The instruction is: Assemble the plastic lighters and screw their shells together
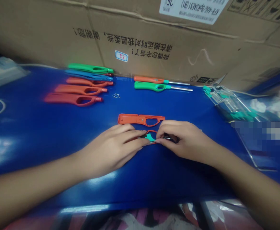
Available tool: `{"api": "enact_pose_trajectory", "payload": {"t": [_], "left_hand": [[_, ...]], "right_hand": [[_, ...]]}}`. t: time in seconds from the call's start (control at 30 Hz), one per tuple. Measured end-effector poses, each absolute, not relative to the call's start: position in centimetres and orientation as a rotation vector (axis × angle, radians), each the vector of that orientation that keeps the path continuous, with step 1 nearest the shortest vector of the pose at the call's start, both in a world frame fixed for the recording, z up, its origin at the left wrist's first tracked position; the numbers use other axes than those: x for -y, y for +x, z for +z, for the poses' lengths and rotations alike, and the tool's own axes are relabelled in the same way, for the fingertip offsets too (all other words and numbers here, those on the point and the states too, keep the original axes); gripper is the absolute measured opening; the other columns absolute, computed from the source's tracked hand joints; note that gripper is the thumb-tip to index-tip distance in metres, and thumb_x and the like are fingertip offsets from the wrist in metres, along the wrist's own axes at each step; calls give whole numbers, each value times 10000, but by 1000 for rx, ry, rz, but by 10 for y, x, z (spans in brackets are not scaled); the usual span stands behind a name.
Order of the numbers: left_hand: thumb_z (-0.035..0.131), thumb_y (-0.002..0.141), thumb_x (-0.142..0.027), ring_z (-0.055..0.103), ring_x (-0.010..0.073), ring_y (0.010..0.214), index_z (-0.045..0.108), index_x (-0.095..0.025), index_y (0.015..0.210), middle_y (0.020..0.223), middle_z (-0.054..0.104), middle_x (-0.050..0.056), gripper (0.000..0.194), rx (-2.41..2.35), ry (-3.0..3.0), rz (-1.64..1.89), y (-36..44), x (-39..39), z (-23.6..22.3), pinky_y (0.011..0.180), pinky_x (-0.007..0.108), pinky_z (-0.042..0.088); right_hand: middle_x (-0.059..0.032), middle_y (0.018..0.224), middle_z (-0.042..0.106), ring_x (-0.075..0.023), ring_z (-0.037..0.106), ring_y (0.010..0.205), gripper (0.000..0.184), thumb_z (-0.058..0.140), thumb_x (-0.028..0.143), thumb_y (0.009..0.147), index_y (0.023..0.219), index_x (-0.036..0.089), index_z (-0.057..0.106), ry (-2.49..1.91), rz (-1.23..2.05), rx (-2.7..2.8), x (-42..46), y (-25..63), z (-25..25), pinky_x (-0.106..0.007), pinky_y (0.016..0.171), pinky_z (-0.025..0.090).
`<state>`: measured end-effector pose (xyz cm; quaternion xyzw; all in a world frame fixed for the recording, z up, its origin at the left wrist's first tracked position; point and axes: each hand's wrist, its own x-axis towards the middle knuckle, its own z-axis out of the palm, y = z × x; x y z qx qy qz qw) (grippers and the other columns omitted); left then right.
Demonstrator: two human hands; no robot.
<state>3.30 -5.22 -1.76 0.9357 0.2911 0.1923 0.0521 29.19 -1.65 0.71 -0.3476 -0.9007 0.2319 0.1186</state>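
My left hand (111,148) and my right hand (181,140) meet at the middle of the blue table (34,134). Together they pinch an orange lighter shell half (151,132) with a teal trigger piece (150,137) set in its loop; most of the shell is hidden under my fingers. Just behind my hands lies a second orange shell half (140,119), flat and untouched.
Several empty lighter shells (82,84), green, blue and orange, lie in a row at the back left. Two finished lighters (159,83) with metal tubes lie at the back centre. A clear bag of teal-tipped metal parts (226,102) sits right. A cardboard box (154,35) walls the back.
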Motion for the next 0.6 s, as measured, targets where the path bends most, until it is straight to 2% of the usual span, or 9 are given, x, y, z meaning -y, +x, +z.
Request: {"api": "enact_pose_trajectory", "payload": {"t": [0.13,0.33,0.6], "left_hand": [[499,1013,-196,638,259,1079,636,-231,1310,1308,681,58,329,-852,2854,563,32,52,-16,904,434,568],[500,1011,-184,624,249,1044,638,-210,1292,1308,681,59,314,-839,2866,580,32,52,-16,897,419,559],[520,1016,-222,600,225,1036,631,-189,1252,1298,682,48,263,-872,2764,616,34,52,-19,925,391,535]], "right_hand": [[11,892,668,-130,609,802,87,602,238,957,886,203,638,-1042,523,2705,19,292,8,-260,663,394],[-21,1006,669,-153,629,839,184,473,237,1012,1028,201,653,-816,213,2898,22,293,10,-291,642,400],[-33,1060,668,-139,623,820,228,459,247,1020,1110,203,664,-686,238,2897,23,293,8,-285,677,445]]}}
